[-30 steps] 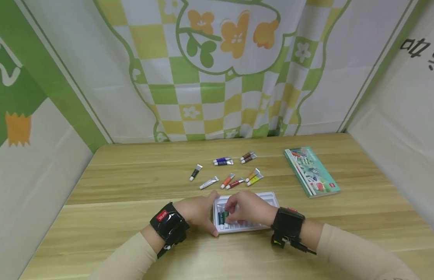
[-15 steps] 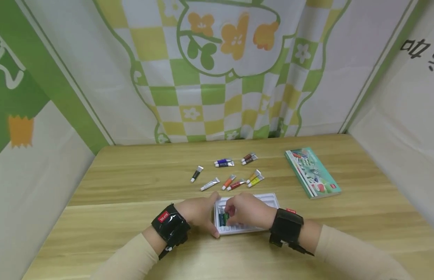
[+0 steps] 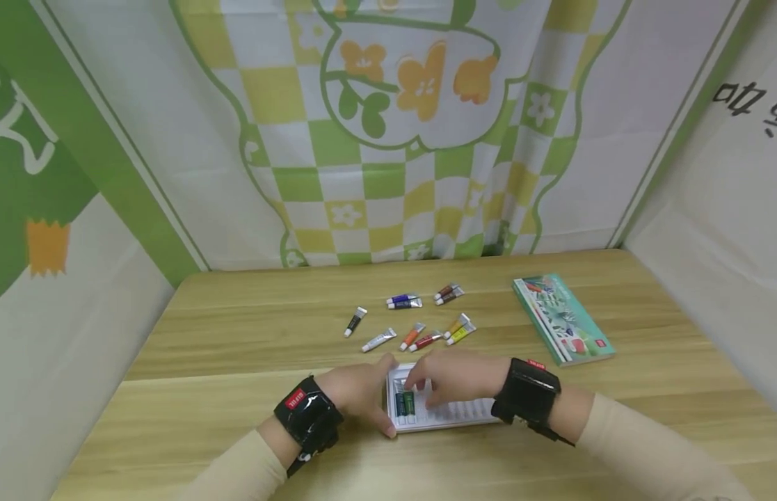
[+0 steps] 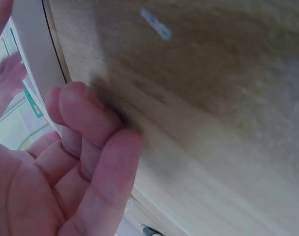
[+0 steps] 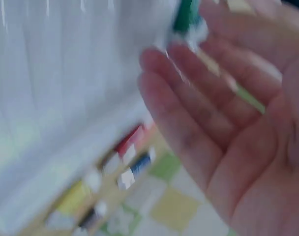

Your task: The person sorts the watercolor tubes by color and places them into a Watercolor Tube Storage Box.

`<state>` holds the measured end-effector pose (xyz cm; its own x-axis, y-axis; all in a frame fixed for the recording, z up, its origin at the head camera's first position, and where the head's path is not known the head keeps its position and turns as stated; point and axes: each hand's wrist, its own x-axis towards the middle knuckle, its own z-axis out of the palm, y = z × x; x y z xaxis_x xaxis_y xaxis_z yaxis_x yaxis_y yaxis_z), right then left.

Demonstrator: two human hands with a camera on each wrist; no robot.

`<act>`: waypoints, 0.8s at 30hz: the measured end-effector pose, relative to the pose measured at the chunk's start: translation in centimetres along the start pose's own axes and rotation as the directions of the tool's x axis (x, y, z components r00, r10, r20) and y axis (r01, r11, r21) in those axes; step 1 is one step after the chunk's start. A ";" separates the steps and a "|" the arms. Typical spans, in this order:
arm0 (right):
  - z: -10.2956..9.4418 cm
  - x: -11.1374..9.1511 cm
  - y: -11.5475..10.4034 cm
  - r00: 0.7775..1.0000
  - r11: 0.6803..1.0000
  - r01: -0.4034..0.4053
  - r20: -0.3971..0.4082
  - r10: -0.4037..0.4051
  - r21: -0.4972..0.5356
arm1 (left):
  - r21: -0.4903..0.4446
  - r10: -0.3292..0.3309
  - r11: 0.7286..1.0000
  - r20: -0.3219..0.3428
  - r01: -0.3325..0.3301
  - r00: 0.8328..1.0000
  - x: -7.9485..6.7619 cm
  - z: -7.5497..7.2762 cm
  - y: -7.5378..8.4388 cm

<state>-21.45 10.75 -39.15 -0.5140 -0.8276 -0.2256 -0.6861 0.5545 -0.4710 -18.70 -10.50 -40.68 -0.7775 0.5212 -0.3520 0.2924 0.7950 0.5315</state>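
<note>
A white plastic tray (image 3: 447, 417) with narrow slots lies at the near middle of the table. My left hand (image 3: 358, 391) holds its left end, thumb at the near corner and a finger at the far one. Two paint tubes, a dark teal one (image 3: 400, 404) and a green one (image 3: 410, 403), lie side by side in the leftmost slots. Just above them, my right hand (image 3: 466, 379) hovers with its fingers loosely spread and nothing between them. In the right wrist view, the fingers (image 5: 189, 142) are relaxed beside the green tube (image 5: 186, 15).
Beyond the tray lie loose paint tubes: black (image 3: 355, 322), white (image 3: 378, 340), orange (image 3: 412, 337), red (image 3: 426, 341), yellow ones (image 3: 461, 333), blue ones (image 3: 403, 300) and brown ones (image 3: 449, 293). A teal illustrated box (image 3: 565, 319) lies at the right. A checked curtain (image 3: 419, 181) hangs behind the table.
My right hand has let go of the green tube, lifted slightly and spread its fingers, so both green tubes show fully. My left hand keeps its hold. The head view has tilted up slightly.
</note>
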 end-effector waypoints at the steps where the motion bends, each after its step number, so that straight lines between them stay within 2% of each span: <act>1: -0.6 -0.1 0.3 0.999 1.000 0.030 0.012 -0.030 0.001 | 0.012 -0.004 1.000 -0.004 0.004 1.000 0.0 -0.1 0.0; 3: -2.0 -0.1 0.9 0.997 0.997 0.078 0.021 -0.078 0.003 | 0.037 -0.018 0.999 -0.011 0.018 1.000 -0.1 -0.3 0.0; 5: -3.4 0.0 1.8 0.997 0.997 0.082 0.003 -0.082 0.015 | 0.040 -0.023 0.999 -0.016 0.024 1.000 -0.1 -0.6 -0.1; 8: -5.5 0.5 3.8 0.996 0.996 0.023 -0.089 -0.015 0.088 | 0.044 -0.039 0.998 -0.026 0.040 0.999 -0.2 -1.0 -0.1; 10: -6.5 1.1 5.8 0.980 0.978 -0.032 -0.185 0.071 0.205 | 0.046 -0.052 0.998 -0.031 0.053 0.998 -0.2 -1.1 -0.1; 12: -7.0 1.5 7.8 0.942 0.929 -0.082 -0.277 0.191 0.362 | 0.054 -0.060 0.997 -0.029 0.061 0.998 -0.2 -0.8 -0.2; 14: -7.0 2.0 9.8 0.882 0.859 -0.130 -0.339 0.329 0.495 | 0.054 -0.068 0.996 -0.019 0.069 0.998 -0.2 -0.4 -0.3; 16: -6.6 2.3 11.5 0.820 0.794 -0.179 -0.358 0.447 0.580 | 0.047 -0.074 0.996 -0.004 0.074 0.997 -0.2 0.1 -0.4; 18: -6.2 2.7 12.9 0.766 0.751 -0.237 -0.357 0.535 0.616 | 0.043 -0.084 0.996 0.004 0.084 0.996 -0.2 0.5 -0.4; 20: -5.8 3.3 14.0 0.722 0.730 -0.281 -0.364 0.588 0.623 | 0.043 -0.090 0.995 -0.003 0.090 0.996 -0.3 0.7 -0.4; 22: -5.6 4.0 14.7 0.688 0.739 -0.320 -0.392 0.611 0.593 | 0.052 -0.089 0.995 -0.015 0.089 0.996 -0.2 0.7 -0.3; 24: -5.5 4.7 15.0 0.664 0.752 -0.365 -0.412 0.623 0.549 | 0.052 -0.085 0.995 -0.027 0.087 0.996 -0.2 0.6 -0.1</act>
<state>-36.99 15.71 -42.56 -0.9815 -0.1682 -0.0919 -0.0458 0.6715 -0.7396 -18.27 -10.47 -41.08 -0.8144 0.4428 -0.3750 0.2525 0.8523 0.4581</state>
